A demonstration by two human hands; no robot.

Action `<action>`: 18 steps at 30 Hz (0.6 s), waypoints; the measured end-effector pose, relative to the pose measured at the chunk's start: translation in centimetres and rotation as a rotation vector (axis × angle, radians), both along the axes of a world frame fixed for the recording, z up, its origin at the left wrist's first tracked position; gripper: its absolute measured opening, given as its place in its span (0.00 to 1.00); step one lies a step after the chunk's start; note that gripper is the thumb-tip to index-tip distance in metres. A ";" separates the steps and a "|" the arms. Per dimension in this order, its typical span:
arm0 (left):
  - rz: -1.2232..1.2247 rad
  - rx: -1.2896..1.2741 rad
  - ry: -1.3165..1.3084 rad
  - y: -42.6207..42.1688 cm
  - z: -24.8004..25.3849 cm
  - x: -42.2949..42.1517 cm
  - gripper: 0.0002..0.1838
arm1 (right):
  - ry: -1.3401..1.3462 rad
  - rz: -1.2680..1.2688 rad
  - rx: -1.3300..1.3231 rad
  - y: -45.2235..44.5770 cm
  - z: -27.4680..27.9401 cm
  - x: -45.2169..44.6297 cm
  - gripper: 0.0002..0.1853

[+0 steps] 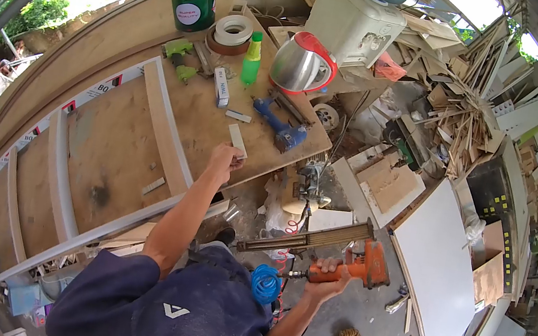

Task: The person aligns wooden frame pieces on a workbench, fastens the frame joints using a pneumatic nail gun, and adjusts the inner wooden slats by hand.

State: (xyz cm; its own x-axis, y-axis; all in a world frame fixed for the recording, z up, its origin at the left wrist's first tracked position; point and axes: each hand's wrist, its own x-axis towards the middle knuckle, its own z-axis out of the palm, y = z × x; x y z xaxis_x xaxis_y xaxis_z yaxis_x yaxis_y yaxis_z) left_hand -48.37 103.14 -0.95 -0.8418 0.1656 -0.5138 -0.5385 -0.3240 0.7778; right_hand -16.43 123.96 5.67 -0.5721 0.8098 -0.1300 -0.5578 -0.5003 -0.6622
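My left hand (226, 160) is closed on the lower end of a small pale flat strip (237, 139) over the wooden tabletop (121, 145). Wrapped around the handle of an orange air nail gun (372, 265) is my right hand (327, 279). The gun's long magazine (307, 237) points left across my front, and a blue coiled hose (264, 284) hangs by its handle. Near my left hand lie a blue cordless tool (279, 126), another pale strip (238, 116) and a small white box (221, 87). A white-edged frame with crosspieces (166, 127) lies on the tabletop to the left.
Toward the back stand a green can (192, 8), tape rolls (233, 30), a green bottle (251, 60) and a steel kettle (294, 63). A water dispenser (352, 23) is behind. To the right are a large white panel (435, 272) and piled wood scraps (466, 122).
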 end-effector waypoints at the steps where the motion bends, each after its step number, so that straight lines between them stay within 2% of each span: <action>1: 0.008 -0.010 -0.006 0.0 0.7 1.5 0.04 | 0.014 0.040 -0.014 0.4 0.0 0.1 0.30; 5: -0.012 -0.210 0.083 0.3 1.4 6.3 0.03 | 0.021 0.125 -0.011 1.3 0.8 1.0 0.30; 6: 0.024 -0.353 0.246 0.3 0.2 7.0 0.05 | 0.014 0.140 -0.015 1.5 0.9 1.2 0.30; 7: 0.052 -0.492 0.415 0.9 1.6 8.3 0.07 | 0.016 0.118 -0.026 1.7 0.8 1.4 0.30; 8: 0.003 -0.573 0.471 1.1 3.0 9.8 0.09 | -0.001 0.172 -0.057 1.7 0.6 1.5 0.31; 9: -0.032 -0.579 0.479 1.6 5.0 11.6 0.09 | -0.016 0.223 -0.090 1.6 0.4 1.8 0.31; 11: -0.073 -0.571 0.690 2.6 8.3 14.3 0.07 | -0.067 0.257 -0.091 0.7 1.6 1.8 0.32; 12: -0.098 -0.593 0.717 3.2 10.1 15.9 0.07 | 0.031 0.290 -0.167 0.5 1.2 1.9 0.21; 13: -0.109 -0.604 0.723 3.8 11.2 17.4 0.07 | 0.038 0.283 -0.180 0.0 1.4 2.0 0.21; 15: -0.277 -0.599 0.863 4.6 12.7 19.9 0.08 | 0.017 0.392 -0.184 -1.2 1.8 2.0 0.15; 16: -0.283 -0.644 0.959 5.0 12.8 21.2 0.09 | 0.012 0.423 -0.191 -1.7 1.5 1.8 0.12; 17: -0.285 -0.688 1.052 5.3 12.9 22.3 0.10 | 0.015 0.439 -0.204 -2.3 1.3 1.9 0.12; 18: -0.260 -0.722 1.120 5.5 13.8 23.6 0.10 | -0.036 0.488 -0.238 -3.0 1.8 2.0 0.20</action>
